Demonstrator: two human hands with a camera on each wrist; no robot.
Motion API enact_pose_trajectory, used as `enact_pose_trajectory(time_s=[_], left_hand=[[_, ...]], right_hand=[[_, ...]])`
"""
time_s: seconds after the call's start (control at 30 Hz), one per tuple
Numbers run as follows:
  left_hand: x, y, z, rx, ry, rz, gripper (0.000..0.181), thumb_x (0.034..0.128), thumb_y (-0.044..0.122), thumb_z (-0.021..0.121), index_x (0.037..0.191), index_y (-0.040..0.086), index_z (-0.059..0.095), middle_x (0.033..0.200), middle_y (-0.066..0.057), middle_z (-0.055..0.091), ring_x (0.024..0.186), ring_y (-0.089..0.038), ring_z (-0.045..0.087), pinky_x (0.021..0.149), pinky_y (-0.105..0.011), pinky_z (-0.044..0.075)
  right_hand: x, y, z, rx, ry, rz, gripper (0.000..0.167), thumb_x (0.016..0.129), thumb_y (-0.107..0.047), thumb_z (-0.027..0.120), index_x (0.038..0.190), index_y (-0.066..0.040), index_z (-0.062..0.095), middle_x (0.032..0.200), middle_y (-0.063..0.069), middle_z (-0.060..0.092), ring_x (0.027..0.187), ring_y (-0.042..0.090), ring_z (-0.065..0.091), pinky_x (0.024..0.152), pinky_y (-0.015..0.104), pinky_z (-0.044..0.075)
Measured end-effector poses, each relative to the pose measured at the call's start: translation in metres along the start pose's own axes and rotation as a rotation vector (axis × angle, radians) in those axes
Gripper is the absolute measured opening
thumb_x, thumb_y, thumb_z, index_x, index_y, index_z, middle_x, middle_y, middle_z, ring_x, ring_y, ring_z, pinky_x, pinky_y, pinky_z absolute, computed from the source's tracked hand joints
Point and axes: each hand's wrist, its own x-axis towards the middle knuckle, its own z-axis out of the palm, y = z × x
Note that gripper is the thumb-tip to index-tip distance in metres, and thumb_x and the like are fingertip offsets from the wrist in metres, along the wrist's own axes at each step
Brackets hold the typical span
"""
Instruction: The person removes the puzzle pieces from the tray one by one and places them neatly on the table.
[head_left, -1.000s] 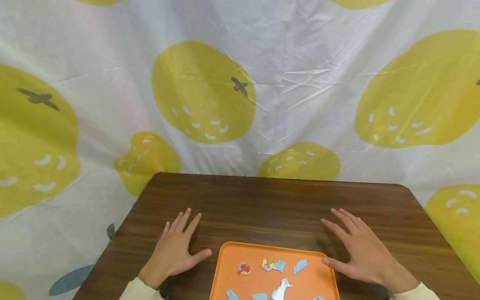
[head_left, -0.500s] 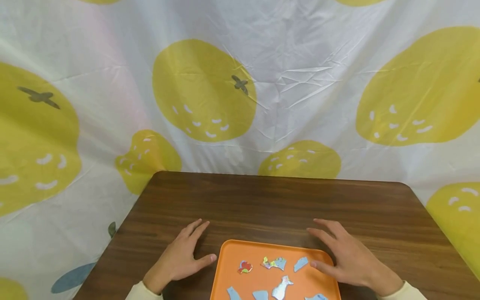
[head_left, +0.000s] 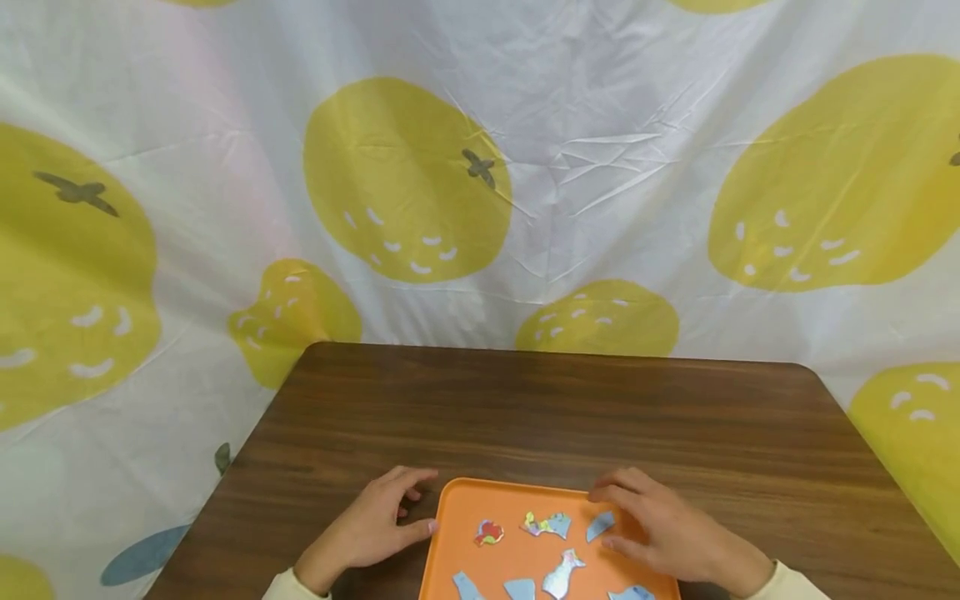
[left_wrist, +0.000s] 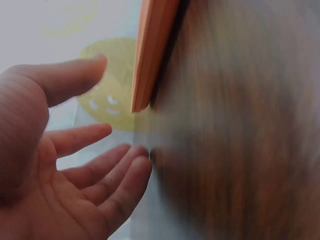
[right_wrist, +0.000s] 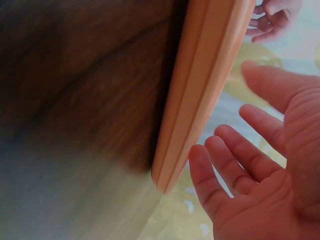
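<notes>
In the head view, an orange tray (head_left: 517, 485) lies at the table's near edge and runs out of the bottom of the picture. My left hand (head_left: 367, 527) is beside its left rim, fingers loosely bent, thumb tip close to the rim. Over the tray's far right corner hovers my right hand (head_left: 671, 527), thumb and forefinger spread around a light blue piece (head_left: 600, 526) without visibly touching it. Both wrist views show relaxed fingers with nothing held. Other flat, irregular pieces lie in the tray: a red one (head_left: 489, 532), a yellow-and-blue one (head_left: 547, 524) and a shiny pale one (head_left: 562, 573).
The dark wood-grain table (head_left: 525, 417) extends behind and to both sides of the tray. A white curtain (head_left: 600, 167) printed with yellow fruit hangs right behind the table and along its sides. More blue pieces (head_left: 520, 589) are cut off at the bottom.
Both hands have come inward and nearer: the left toward the tray's left rim, the right from beside the tray to over its corner. Their spread fingers have bent. The pieces keep their places.
</notes>
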Motion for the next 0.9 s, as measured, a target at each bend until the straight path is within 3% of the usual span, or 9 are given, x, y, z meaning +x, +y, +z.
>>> enact_pose_trajectory(time_s=[0.13,0.33,0.67,0.9], left_hand=[[-0.001,-0.001,0.002,-0.135,-0.05,0.021,0.055,0.0971,0.028,0.079,0.143,0.004,0.061,0.126,-0.011,0.067,0.101,-0.016,0.068,0.08,-0.022,0.06],[-0.001,-0.002,0.007,-0.287,-0.105,0.013,0.054,0.0944,0.016,0.081,0.141,-0.001,0.061,0.123,-0.013,0.067,0.096,-0.011,0.069,0.08,-0.021,0.061],[0.001,-0.005,0.01,-0.31,-0.094,-0.006,0.052,0.0921,0.014,0.083,0.139,0.001,0.063,0.121,-0.012,0.066,0.092,-0.006,0.067,0.079,-0.021,0.06],[0.001,-0.008,0.011,-0.325,-0.102,-0.007,0.051,0.0909,0.013,0.084,0.137,0.003,0.064,0.122,-0.012,0.067,0.09,-0.004,0.067,0.078,-0.021,0.061]], right_hand=[[0.003,0.002,0.005,0.051,-0.019,-0.05,0.039,0.088,-0.016,0.087,0.124,-0.016,0.072,0.125,-0.005,0.065,0.11,0.011,0.061,0.088,0.023,0.058],[0.003,0.003,0.01,0.093,-0.057,-0.07,0.039,0.084,0.0,0.086,0.118,-0.017,0.075,0.116,-0.005,0.067,0.102,0.009,0.062,0.082,0.018,0.058],[0.005,0.004,0.012,0.161,-0.092,-0.057,0.033,0.087,0.0,0.083,0.114,-0.017,0.078,0.113,-0.007,0.066,0.102,0.008,0.061,0.081,0.02,0.058],[0.006,0.003,0.012,0.252,-0.142,-0.041,0.039,0.088,0.007,0.079,0.119,-0.018,0.078,0.109,-0.009,0.064,0.098,0.003,0.061,0.079,0.019,0.056]])
